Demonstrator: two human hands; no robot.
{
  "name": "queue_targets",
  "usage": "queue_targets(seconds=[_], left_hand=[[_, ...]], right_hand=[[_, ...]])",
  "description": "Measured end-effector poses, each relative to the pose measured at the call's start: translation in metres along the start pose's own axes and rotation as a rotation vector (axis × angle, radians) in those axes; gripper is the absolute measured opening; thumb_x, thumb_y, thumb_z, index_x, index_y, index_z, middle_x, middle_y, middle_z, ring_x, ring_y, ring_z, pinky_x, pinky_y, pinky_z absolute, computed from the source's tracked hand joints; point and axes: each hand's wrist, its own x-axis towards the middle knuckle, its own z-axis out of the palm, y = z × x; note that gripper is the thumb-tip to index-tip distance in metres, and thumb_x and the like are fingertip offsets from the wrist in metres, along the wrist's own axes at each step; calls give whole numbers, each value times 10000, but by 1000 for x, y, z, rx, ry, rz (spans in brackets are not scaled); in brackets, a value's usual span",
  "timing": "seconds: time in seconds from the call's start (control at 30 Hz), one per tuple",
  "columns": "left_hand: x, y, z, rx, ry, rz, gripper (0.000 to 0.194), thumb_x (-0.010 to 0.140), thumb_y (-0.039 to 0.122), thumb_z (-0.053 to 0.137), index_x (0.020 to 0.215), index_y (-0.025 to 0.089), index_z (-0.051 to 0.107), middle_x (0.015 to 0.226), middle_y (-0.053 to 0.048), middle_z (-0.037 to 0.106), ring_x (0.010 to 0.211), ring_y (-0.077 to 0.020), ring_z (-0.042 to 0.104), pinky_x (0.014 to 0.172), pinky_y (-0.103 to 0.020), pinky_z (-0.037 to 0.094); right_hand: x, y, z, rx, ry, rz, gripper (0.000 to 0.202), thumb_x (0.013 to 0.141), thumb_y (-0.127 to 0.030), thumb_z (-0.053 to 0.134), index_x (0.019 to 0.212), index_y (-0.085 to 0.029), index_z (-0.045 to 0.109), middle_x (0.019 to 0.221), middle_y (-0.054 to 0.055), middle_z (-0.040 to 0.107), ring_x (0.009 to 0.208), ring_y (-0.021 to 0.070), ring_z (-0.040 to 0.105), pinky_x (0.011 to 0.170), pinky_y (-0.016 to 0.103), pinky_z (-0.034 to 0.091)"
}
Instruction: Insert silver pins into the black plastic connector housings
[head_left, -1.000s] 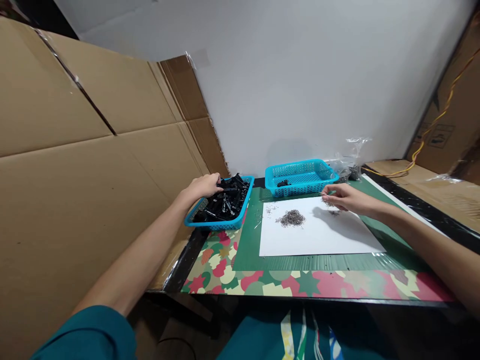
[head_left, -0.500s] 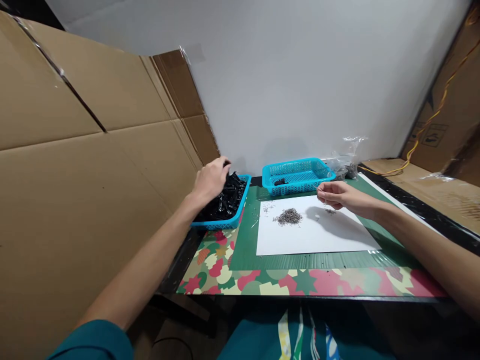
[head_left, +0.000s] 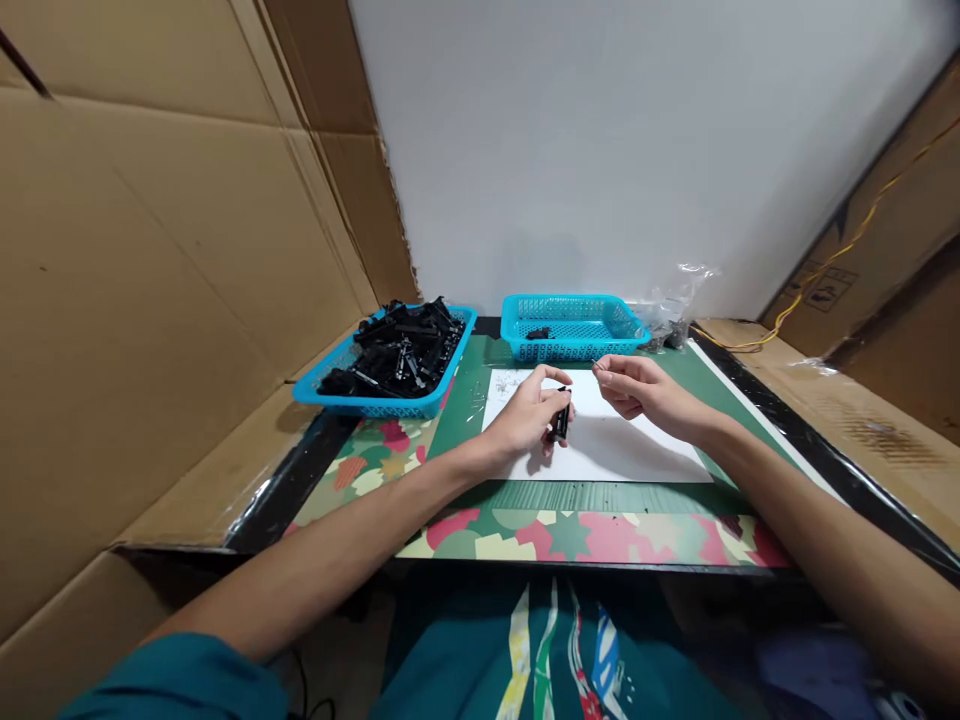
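Note:
My left hand [head_left: 525,415] holds a small, long black plastic part [head_left: 562,418] between thumb and fingers, over the white paper [head_left: 630,455]. To its right, my right hand [head_left: 651,396] is closed in a pinch on a thin metal piece [head_left: 598,366], too small to tell whether it is a spring or a pin. The two hands are apart. Tiny metal pieces [head_left: 507,384] lie scattered on the paper's far left corner. My left hand hides the spot where the heap of small metal pieces lay.
At the left, a blue basket [head_left: 431,408] is heaped with black plastic parts [head_left: 409,350]. A second blue basket [head_left: 577,350] at the back holds a few black parts [head_left: 538,333]. Beside it stands a clear plastic bag [head_left: 675,310]. Cardboard walls [head_left: 187,250] enclose the left.
My left hand has come from the left basket to above the paper, with a black plastic part in it. My right hand keeps its pinch, nearer the left hand. The view has shifted.

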Motion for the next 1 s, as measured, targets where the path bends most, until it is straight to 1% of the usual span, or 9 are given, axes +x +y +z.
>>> queue_targets(seconds=[0.1,0.17,0.27,0.33,0.4,0.47,0.6,0.77,1.0], left_hand=[[-4,-4,4,-98,10,-88,269,921,228,655,1140,253,501,756,56,545,478,-71,457,403,-183,266],[-4,-2,5,-122,24,-59,300,898,186,675,1152,251,529,754,61,514,500,-64,409,435,-198,245],[-4,4,4,-55,15,89,203,918,225,676,1113,216,621,745,42,517,545,-79,395,499,-237,279],[-3,6,3,70,0,239,123,938,263,660,1022,178,690,781,4,580,633,-106,468,589,-263,355],[-3,4,2,220,13,366,141,946,284,654,971,163,721,872,-35,658,771,-146,550,717,-293,415],[-3,0,2,335,38,417,176,951,327,665,991,167,726,943,-46,693,854,-174,579,787,-312,426],[-3,-6,4,399,44,436,232,979,403,646,958,178,701,911,-27,673,844,-179,568,782,-308,413],[-2,-5,4,383,35,457,251,1033,347,542,893,172,654,846,-13,619,804,-162,537,761,-300,395],[-3,-4,3,365,50,446,222,1020,343,559,909,175,654,843,-12,614,790,-158,535,745,-295,401]], right_hand=[[0,1,8,-36,11,-14,389,956,-563,714,914,-221,533,681,-76,346,578,91,223,533,279,139],[1,3,10,-70,24,-39,391,956,-576,706,918,-219,552,671,-72,378,570,92,258,524,274,175],[2,6,10,-165,66,-98,401,940,-588,720,903,-212,584,657,-61,431,570,98,328,521,273,247],[2,7,10,-207,99,-134,411,925,-597,731,888,-210,598,638,-59,438,569,104,354,523,274,269],[2,7,13,-211,120,-148,422,915,-605,735,864,-209,602,616,-62,430,558,104,352,518,274,257],[2,6,16,-201,127,-149,431,907,-609,742,842,-205,606,593,-68,415,543,99,331,511,273,231],[1,4,21,-198,129,-159,440,883,-607,772,825,-202,613,560,-75,411,531,92,278,504,277,190],[1,4,23,-193,142,-162,436,885,-611,770,833,-202,629,584,-59,462,525,90,286,497,279,198],[1,6,22,-189,141,-166,406,904,-592,762,849,-211,634,568,-71,425,519,94,304,494,280,224]])
